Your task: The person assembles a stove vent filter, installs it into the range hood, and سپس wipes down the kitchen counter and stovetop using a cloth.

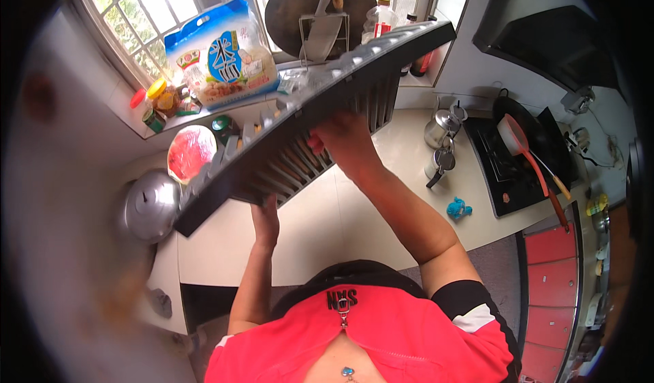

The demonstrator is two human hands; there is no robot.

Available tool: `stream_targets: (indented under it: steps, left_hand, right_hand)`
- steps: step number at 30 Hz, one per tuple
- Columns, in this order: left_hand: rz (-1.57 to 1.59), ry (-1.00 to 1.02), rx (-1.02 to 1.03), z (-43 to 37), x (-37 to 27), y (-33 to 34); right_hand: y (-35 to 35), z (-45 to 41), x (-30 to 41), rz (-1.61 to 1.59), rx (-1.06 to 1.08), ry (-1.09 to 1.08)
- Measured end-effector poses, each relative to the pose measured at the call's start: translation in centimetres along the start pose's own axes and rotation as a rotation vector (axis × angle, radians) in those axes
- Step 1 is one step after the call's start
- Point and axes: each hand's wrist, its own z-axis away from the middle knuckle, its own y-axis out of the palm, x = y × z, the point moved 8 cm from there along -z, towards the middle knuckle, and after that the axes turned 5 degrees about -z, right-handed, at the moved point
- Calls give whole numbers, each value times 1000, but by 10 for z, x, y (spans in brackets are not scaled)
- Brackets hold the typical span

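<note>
A large dark ribbed rack (322, 107) is held up in the air, tilted, its right end higher than its left. Rows of slats line its underside, and grey raised parts show along its far edge. My right hand (345, 140) grips it near the middle of the slatted side; some fingertips are blurred in shadow. Lower on the left, my left hand (266, 218) holds the near lower edge, with most of its fingers hidden by the rack. Beneath both hands is the pale countertop (311, 230).
A steel lid (152, 207) and wrapped cut watermelon (192, 153) are at left. Along the windowsill stand a large food bag (225, 58), jars, bottles and a cleaver (323, 33) in a wire stand. Metal pots (440, 164), a blue cloth (459, 208) and a stove (498, 163) lie right.
</note>
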Motion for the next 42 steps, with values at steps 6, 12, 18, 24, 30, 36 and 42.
stream_targets:
  steps: [6,12,18,24,30,36,42]
  left_hand:
    - [-80,138,-130,9,-6,-15]
    - [8,23,-96,-2,16,-25]
    - [132,29,-31,-23,22,-25]
    - [944,-915,330,49,135,56]
    - [1399,-569,610,33,74,97]
    - [1276,-405,582,22,22,99]
    - [1313,-549,705,66,-9,142]
  right_hand:
    - [9,11,-7,19,-10,13]
    - [16,15,3,48,-31,-80]
    - [22,18,-12,-68,-122,-105]
    - [32,27,-13,-46,-195,-127]
    - [24,47,-13,43,-228,-135]
    - [16,84,27,285,-267,-308]
    - [-14,134,71,333,-356,-333]
